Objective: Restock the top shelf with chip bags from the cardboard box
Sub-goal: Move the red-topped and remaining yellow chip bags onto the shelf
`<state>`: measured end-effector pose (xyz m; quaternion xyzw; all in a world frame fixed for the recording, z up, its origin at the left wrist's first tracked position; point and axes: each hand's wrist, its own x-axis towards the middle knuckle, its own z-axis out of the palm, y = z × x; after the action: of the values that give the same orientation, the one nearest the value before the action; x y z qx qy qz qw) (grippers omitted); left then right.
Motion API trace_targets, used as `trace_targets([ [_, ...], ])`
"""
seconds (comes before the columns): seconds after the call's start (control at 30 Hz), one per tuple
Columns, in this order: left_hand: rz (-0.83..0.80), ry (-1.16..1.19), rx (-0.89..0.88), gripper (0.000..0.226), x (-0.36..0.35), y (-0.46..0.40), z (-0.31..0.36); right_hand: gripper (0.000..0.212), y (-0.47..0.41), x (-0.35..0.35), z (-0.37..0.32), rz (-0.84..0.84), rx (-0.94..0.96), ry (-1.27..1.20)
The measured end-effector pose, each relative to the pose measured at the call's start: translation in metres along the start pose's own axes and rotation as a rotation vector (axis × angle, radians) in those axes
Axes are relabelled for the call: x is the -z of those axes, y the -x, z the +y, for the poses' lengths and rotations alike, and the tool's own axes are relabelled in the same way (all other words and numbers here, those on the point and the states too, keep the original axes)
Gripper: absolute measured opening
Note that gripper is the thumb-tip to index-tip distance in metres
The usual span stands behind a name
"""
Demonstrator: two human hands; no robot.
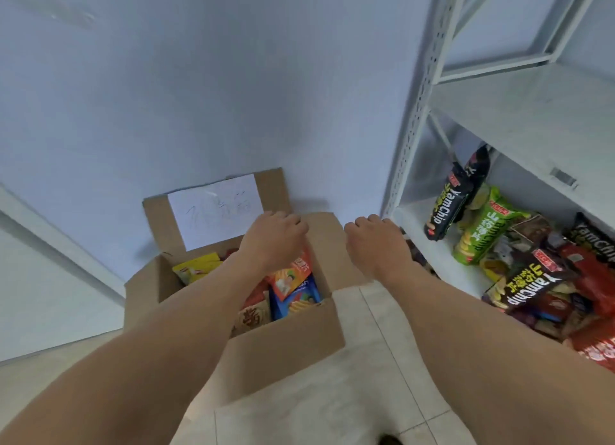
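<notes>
Your left hand (271, 236) hangs over the open cardboard box (286, 338), knuckles up, with its fingers (293, 221) curled downward out of sight; you cannot tell from here whether they hold anything. Directly under and just nearer you than those fingers lies an orange chip bag (293, 275), tilted, resting on a blue chip bag (299, 298). Off to the left of the fingers, against the box's far-left inner corner, sits a yellow chip bag (196, 268). Beyond the fingers the box's rear flap stands up, with a sheet of white paper (216, 208) bearing faint handwriting stuck to it.

Your right hand (376, 241) hovers to the right of the box, above its right-hand flap, also knuckles up with its fingers (362, 223) curled loosely under; nothing shows in its hold, though the fingertips themselves are hidden.

To the right of your right fingers stands a white metal shelf unit (416, 118). Its lower level is crowded with snacks: a black YamChip bag (446, 205) leaning upright near the front post, a green YamChip bag (482, 228) just beside it, another black YamChip bag (529, 285) lying nearer you, and red bags (592, 278) further right. The shelf board (532, 118) above them, well above your fingers, carries nothing that you can see. The box stands on a pale tiled floor (366, 394) against a blue-grey wall (199, 78).
</notes>
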<state>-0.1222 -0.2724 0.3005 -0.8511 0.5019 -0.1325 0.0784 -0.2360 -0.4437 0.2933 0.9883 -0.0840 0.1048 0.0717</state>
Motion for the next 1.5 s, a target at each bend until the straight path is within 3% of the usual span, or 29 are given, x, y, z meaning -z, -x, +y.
trace_targets([
  [0.2, -0.094, 0.027, 0.11, 0.03, -0.059, 0.062, -0.092, 0.008, -0.035, -0.05, -0.104, -0.164, 0.052, -0.122],
  [0.33, -0.172, 0.167, 0.234, 0.031, -0.118, 0.08, -0.132, 0.015, -0.068, -0.097, -0.147, -0.192, 0.023, -0.26],
  [0.47, -0.271, 0.344, 0.402, 0.037, -0.189, 0.092, -0.15, 0.027, -0.096, -0.17, -0.18, -0.428, -0.041, -0.424],
  [0.57, -0.345, 0.495, 0.555, 0.042, -0.243, 0.104, -0.162, 0.031, -0.109, -0.224, -0.204, -0.619, -0.2, -0.551],
  [0.73, -0.457, 0.721, 0.741, 0.05, -0.331, 0.116, -0.179, 0.071, -0.107, -0.312, -0.236, -0.932, -0.455, -0.691],
  [0.8, -0.458, 0.871, 0.869, 0.052, -0.371, 0.114, -0.181, 0.091, -0.104, -0.352, -0.245, -1.015, -0.557, -0.74],
  [0.9, -0.444, 1.146, 1.1, 0.053, -0.426, 0.115, -0.175, 0.103, -0.096, -0.403, -0.254, -1.105, -0.684, -0.797],
  [1.03, -0.489, 1.312, 1.263, 0.057, -0.484, 0.128, -0.164, 0.104, -0.083, -0.449, -0.264, -1.237, -0.721, -0.842],
  [1.23, -0.468, 1.552, 1.427, 0.075, -0.533, 0.134, -0.156, 0.097, -0.081, -0.5, -0.273, -1.248, -0.74, -0.933],
  [1.37, -0.476, 1.565, 1.343, 0.068, -0.55, 0.122, -0.162, 0.057, -0.071, -0.516, -0.279, -1.315, -0.561, -0.839],
  [1.5, -0.602, 1.491, 1.177, 0.05, -0.56, 0.11, -0.167, 0.052, -0.061, -0.518, -0.282, -1.352, -0.501, -0.832],
])
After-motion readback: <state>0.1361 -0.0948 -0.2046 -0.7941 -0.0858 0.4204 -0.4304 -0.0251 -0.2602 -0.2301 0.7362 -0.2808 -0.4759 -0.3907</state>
